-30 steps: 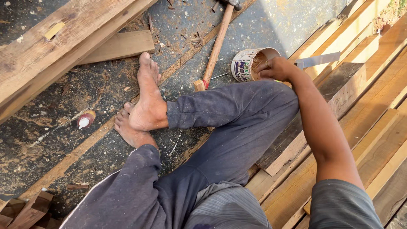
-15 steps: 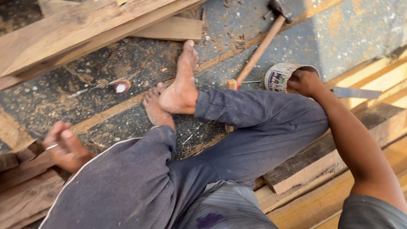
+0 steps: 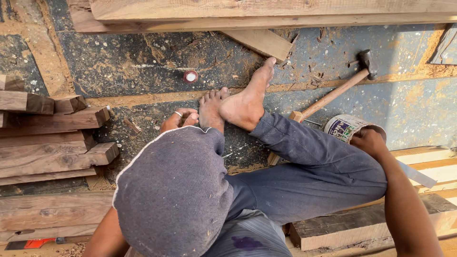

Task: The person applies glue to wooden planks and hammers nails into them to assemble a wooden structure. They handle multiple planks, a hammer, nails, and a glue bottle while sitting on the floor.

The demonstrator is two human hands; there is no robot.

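One wooden-handled hammer [image 3: 335, 93], one small round red cap [image 3: 191, 76], and one white printed cylindrical tin [image 3: 346, 127], its rim gripped by the right hand [image 3: 369, 143]; left hand [image 3: 180, 119] grip indiscernible.

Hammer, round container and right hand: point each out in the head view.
hammer [image 3: 333, 95]: head view, middle of the wooden handle.
round container [image 3: 343, 127]: head view, its labelled side wall.
right hand [image 3: 369, 142]: head view, back of the hand at the container's rim.

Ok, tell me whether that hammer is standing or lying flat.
Lying flat: the hammer rests on the dusty floor, its wooden handle angled toward the tin can.
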